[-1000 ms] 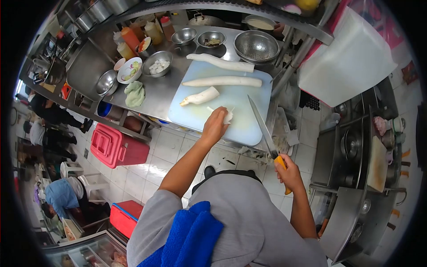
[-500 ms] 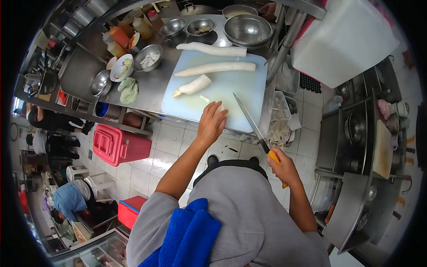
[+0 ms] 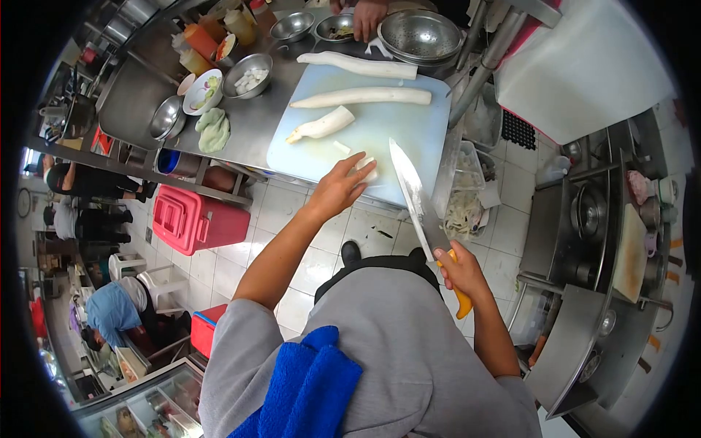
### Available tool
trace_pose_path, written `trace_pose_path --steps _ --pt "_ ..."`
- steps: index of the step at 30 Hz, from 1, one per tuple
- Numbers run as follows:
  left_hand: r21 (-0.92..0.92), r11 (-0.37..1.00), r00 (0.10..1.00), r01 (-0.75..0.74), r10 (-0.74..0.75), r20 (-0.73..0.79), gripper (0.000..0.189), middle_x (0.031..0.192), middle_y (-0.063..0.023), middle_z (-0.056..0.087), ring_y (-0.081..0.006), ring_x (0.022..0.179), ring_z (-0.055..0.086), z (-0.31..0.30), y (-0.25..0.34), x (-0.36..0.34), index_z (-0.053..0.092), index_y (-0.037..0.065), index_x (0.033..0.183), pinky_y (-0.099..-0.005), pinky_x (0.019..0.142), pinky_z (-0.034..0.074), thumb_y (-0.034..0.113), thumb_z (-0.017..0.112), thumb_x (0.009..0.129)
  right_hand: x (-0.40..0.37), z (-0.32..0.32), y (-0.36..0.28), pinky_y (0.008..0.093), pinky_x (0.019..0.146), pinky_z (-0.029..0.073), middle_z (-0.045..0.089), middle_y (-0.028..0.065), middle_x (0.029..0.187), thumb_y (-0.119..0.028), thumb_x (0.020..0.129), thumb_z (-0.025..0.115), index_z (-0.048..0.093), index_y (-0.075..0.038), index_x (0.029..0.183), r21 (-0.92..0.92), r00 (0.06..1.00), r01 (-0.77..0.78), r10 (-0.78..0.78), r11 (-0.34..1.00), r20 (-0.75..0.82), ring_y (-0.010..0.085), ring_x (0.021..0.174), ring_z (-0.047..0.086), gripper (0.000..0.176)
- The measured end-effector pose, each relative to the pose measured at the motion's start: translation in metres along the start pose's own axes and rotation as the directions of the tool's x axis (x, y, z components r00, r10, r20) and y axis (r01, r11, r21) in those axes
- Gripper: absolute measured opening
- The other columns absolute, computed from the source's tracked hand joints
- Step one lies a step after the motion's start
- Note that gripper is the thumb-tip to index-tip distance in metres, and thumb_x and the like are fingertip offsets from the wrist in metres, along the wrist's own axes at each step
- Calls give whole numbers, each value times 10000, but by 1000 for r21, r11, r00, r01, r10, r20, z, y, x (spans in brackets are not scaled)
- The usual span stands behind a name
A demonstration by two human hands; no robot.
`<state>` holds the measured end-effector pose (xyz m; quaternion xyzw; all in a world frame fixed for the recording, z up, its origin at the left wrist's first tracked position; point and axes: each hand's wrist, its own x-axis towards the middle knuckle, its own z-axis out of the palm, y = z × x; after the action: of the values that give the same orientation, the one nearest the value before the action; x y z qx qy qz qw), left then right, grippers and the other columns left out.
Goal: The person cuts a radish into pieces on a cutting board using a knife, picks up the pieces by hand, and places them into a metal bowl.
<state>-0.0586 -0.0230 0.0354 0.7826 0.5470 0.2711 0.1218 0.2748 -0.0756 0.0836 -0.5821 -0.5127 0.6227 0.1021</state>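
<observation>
My right hand (image 3: 460,274) grips the yellow handle of a kitchen knife (image 3: 418,201). Its broad blade faces up and its tip reaches over the pale blue cutting board (image 3: 292,162). At the board's near edge, my left hand (image 3: 337,188) has its fingers around a short white root piece (image 3: 367,169), partly covered by them. A small white strip (image 3: 341,147) lies just beyond those fingers. Farther up are a shorter peeled white root (image 3: 321,125), a long peeled root (image 3: 361,96) and another long root (image 3: 358,66) along the far edge.
Another person's hand (image 3: 369,17) is by a metal bowl (image 3: 338,29) at the back. A colander (image 3: 420,35) stands behind the board. Left are a bowl of white pieces (image 3: 248,76), a green cloth (image 3: 213,131) and sauce bottles (image 3: 201,40). A pink bin (image 3: 197,221) sits on the floor.
The knife has rolled so its flat side shows, and it sits slightly to the right. My left fingers have closed on the root piece. Another person's hands have appeared at the back bowl.
</observation>
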Motion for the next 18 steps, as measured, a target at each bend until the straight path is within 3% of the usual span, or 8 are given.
trace_pose_path --steps 4,6,18 --pt "-21 999 999 37 -37 -8 570 1371 -152 531 -334 1115 606 1 1 0 567 265 1382 -396 892 555 106 716 855 12 10 5 280 413 416 546 43 606 -363 970 612 497 -27 883 6 998 40 -41 999 57 111 424 519 366" --pt "15 1000 999 4 -3 -51 571 1299 -131 587 -286 908 648 0 0 0 596 218 1357 -371 815 569 97 757 823 15 14 5 279 414 416 545 42 604 -360 971 611 493 -26 879 -3 997 29 -29 1000 65 111 423 517 366" --pt "38 998 999 -41 41 -23 551 1248 -129 595 -281 942 597 -4 2 7 627 234 1327 -380 823 557 88 760 813 22 10 11 286 422 426 544 41 599 -343 965 620 524 -13 907 0 994 9 -9 1000 106 116 430 519 349"
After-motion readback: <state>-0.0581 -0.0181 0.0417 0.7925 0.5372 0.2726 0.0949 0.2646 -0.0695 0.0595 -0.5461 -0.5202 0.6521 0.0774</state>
